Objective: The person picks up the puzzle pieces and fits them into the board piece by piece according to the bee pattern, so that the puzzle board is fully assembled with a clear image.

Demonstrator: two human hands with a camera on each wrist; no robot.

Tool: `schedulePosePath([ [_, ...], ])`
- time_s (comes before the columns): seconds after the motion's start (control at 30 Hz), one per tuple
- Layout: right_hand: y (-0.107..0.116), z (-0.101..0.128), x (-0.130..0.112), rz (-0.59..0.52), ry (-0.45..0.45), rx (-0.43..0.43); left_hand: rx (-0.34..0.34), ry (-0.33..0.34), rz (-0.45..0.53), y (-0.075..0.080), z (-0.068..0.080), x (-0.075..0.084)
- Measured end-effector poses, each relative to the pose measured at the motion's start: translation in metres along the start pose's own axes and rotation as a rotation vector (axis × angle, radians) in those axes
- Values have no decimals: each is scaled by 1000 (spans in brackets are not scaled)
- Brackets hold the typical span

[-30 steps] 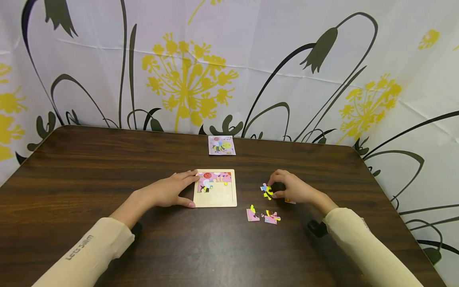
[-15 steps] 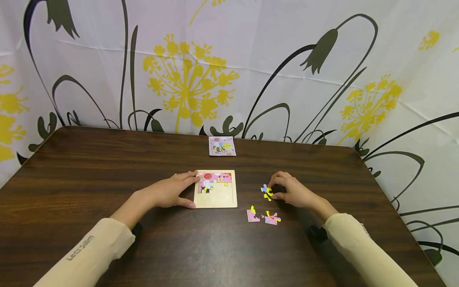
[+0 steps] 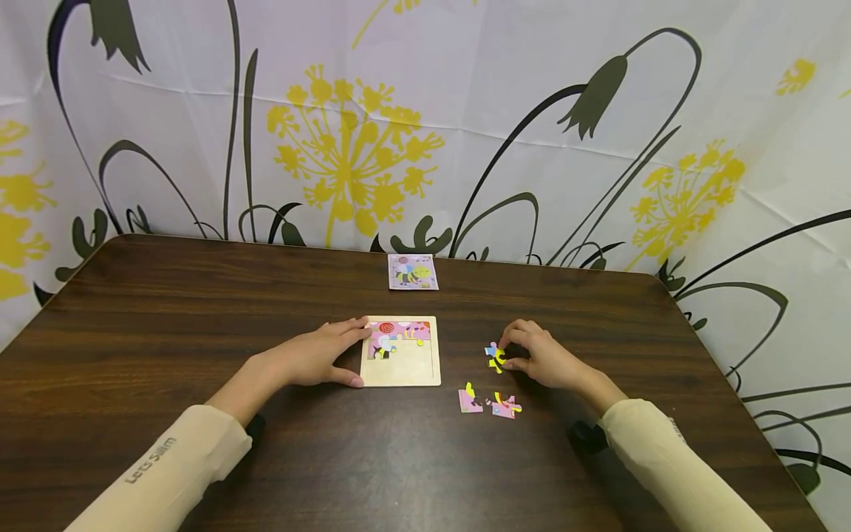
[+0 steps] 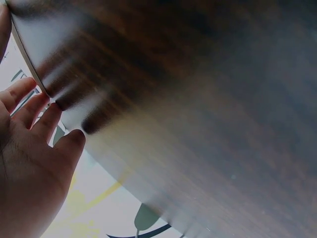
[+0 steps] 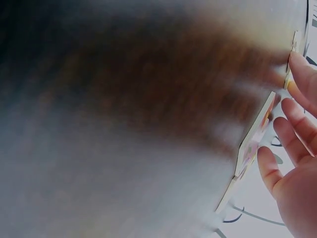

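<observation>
step: picking the next puzzle piece | right hand [image 3: 541, 360] pinches a piece [image 3: 495, 357] on the surface [image 3: 166, 318], right of the puzzle board [image 3: 401, 372] | left hand [image 3: 318, 356] lies spread, steadying the board's left edge | next, likely: lift, turn, fit into the empty lower half

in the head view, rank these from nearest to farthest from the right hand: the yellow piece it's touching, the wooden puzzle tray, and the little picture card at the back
1. Yellow piece, at the right hand fingertips.
2. Wooden puzzle tray, leftward, under the left hand.
3. Picture card, near the table's far edge.
</observation>
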State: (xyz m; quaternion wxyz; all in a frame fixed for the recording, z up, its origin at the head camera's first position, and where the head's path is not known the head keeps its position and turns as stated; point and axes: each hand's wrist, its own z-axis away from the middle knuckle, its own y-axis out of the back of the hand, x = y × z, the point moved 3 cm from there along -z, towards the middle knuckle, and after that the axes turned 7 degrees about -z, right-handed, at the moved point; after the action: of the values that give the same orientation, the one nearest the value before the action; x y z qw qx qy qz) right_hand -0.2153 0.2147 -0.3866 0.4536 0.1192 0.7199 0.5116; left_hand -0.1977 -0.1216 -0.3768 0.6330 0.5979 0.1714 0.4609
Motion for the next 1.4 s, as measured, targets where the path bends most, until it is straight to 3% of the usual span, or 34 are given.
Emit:
schedulePosePath([
  [0.87,0,0,-5,38,18,27,18,-26,-11,1,1,2],
  [1.4,4,0,-4,30,23,22,2,-4,-5,0,1,2],
])
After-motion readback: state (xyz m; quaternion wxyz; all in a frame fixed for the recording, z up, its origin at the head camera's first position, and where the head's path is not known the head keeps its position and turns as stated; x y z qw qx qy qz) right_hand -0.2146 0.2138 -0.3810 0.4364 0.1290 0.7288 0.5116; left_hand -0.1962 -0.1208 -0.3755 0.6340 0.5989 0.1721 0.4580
